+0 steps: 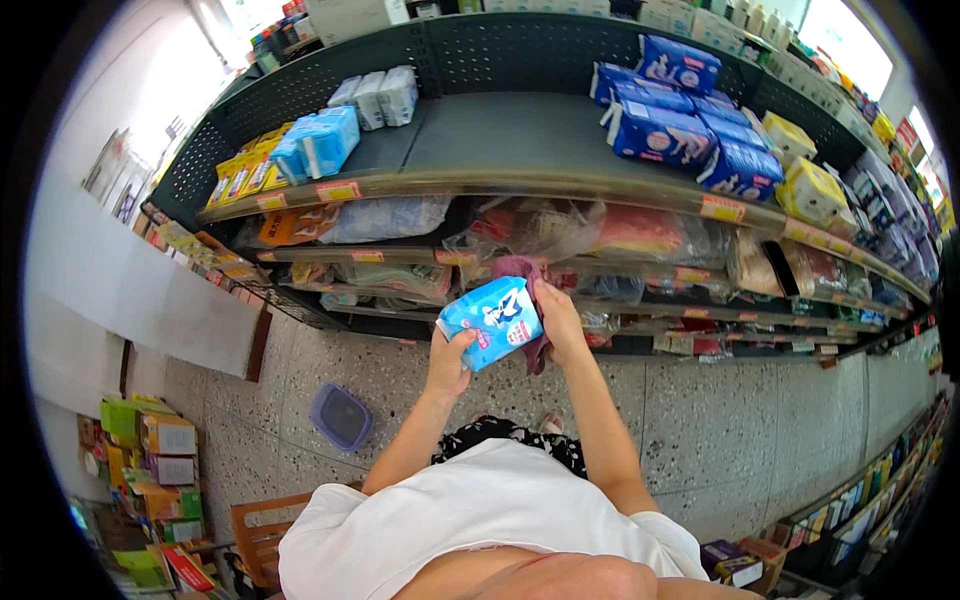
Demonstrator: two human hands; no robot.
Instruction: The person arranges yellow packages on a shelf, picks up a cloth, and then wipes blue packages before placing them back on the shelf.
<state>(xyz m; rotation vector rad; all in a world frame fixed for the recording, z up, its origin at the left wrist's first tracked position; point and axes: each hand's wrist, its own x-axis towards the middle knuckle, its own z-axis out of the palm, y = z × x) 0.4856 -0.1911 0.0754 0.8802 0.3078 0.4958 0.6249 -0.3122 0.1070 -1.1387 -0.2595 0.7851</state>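
My left hand (451, 361) grips the lower left end of a light blue soft plastic package (495, 322), thumb on its printed front. A dark pink cloth (537, 352) is bunched in my right hand (559, 319), against the package's right end. Both are held in front of a dark metal store shelf (517, 135). On its top tier, similar light blue packages (322, 142) stand at the left, beside white packs (379, 97) and yellow packets (247, 165). Dark blue packages (660, 127) are stacked toward the right.
Yellow packs (810, 187) stand further right. Lower tiers hold bagged textiles (637, 229), and a black phone-like object (780, 268) shows at the right. A blue-purple basin (341, 416) sits on the speckled floor. Behind me are a wooden chair (259, 540) and stacked cartons (169, 457).
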